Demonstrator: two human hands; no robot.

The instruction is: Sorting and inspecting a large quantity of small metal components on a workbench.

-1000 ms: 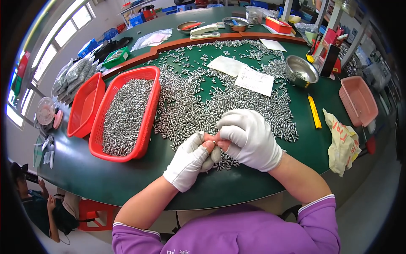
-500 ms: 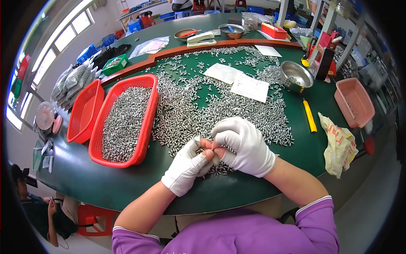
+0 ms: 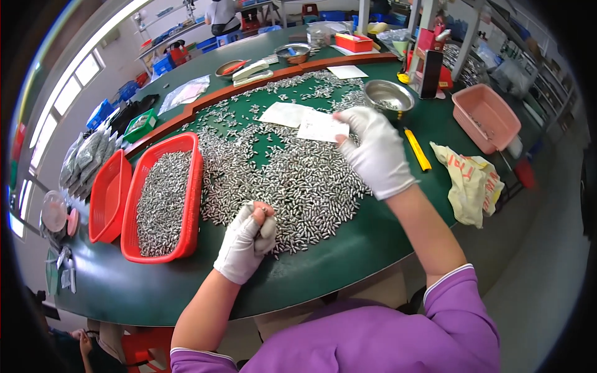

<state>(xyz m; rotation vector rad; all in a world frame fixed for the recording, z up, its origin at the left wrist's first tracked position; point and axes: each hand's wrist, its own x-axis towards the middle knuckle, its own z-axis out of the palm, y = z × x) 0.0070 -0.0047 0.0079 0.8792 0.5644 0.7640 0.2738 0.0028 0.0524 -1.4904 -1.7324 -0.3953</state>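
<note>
Standing by, I saw a one-handed reach in hand. The left hand, at the near edge of the silvery metal pieces, had thumb and forefinger pressed together, seemingly on one small piece. The right hand was farther out, thumb and fingertip spread by a white paper slip; contact I couldn't tell. The next move, I judged, called for lightness, lest pieces scatter.

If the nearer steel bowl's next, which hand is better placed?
Right hand, likely: it's much nearer the bowl and looks open; the left hand, farther off, seemingly pinches a metal piece.
</note>
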